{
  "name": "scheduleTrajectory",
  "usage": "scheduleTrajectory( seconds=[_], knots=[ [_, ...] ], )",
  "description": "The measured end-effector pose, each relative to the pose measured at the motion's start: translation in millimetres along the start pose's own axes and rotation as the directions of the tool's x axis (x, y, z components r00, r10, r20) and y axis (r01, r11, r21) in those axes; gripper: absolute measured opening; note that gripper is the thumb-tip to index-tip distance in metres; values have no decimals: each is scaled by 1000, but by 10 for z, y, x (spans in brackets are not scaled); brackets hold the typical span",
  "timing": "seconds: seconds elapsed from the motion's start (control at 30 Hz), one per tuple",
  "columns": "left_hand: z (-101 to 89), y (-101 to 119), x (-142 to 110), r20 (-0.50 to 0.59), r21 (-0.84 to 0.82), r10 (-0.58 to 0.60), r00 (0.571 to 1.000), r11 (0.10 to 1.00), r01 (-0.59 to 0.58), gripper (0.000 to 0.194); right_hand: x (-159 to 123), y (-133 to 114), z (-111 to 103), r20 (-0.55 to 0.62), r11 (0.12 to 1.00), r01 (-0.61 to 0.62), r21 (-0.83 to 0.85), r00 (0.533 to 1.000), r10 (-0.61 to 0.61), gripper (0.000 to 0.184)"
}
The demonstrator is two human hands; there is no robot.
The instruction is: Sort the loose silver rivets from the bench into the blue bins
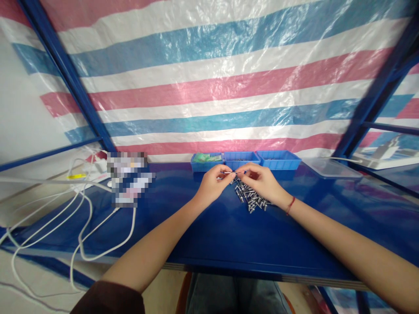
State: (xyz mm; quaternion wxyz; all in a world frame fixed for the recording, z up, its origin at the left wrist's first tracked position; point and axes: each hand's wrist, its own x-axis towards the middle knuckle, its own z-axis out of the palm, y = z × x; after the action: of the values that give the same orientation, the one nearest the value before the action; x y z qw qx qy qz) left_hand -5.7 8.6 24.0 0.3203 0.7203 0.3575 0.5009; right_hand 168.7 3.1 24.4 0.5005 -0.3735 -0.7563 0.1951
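Above the blue tabletop (209, 237) my left hand (213, 182) and my right hand (263, 183) meet, fingertips almost touching. A slim, pin-like metal piece (225, 172) is pinched between my left thumb and fingers. My right thumb and index finger are also closed, at the inner end of that piece; what they grip is too small to make out. Just below my right hand lies a loose pile of small metal pin-like parts (249, 198), partly hidden by that hand.
Behind my hands stand a blue bin with green packets (207, 165), a middle blue bin (244, 165) and a right blue bin (281, 164), the latter two with small parts. A clear plastic lid (330, 169) lies right. White cables (87, 218) and a pixelated item (129, 187) occupy the left.
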Motion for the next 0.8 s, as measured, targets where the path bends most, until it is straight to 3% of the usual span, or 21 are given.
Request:
scheduleTrajectory(
  seconds=[0.2, 0.27, 0.37, 0.43, 0.5, 0.57, 0.67, 0.8],
  knots=[
    [5, 6, -4, 21, 62, 18, 1000, 998, -20, 20, -10, -42, 42, 106, 993, -84, 84, 992, 75, 28],
    [6, 0, -5, 42, 116, 12, 999, 993, -16, 27, 21, -10, 34, 91, 984, -138, 112, 988, 129, 31],
    [-11, -26, -23, 106, 305, 59, 993, 948, -89, 36, 125, 148, -114, -121, 973, -225, 51, 966, 230, 33],
    [-35, -44, -48, 191, 497, 82, 978, 851, -169, 34, 200, 323, -319, -327, 946, -308, -99, 908, 261, 32],
    [-60, -57, -76, 271, 667, 29, 962, 715, -209, 35, 245, 529, -565, -473, 852, -407, -329, 852, 224, 30],
    [-74, -64, -98, 308, 765, -54, 950, 608, -213, 39, 249, 736, -785, -528, 718, -470, -513, 833, 167, 28],
    [-75, -78, -113, 328, 814, -104, 939, 536, -225, 39, 205, 973, -964, -497, 563, -512, -649, 845, 195, 30],
    [-72, -106, -106, 347, 837, -112, 931, 486, -253, 31, 169, 1056, -950, -423, 493, -492, -717, 870, 253, 35]
  ],
)
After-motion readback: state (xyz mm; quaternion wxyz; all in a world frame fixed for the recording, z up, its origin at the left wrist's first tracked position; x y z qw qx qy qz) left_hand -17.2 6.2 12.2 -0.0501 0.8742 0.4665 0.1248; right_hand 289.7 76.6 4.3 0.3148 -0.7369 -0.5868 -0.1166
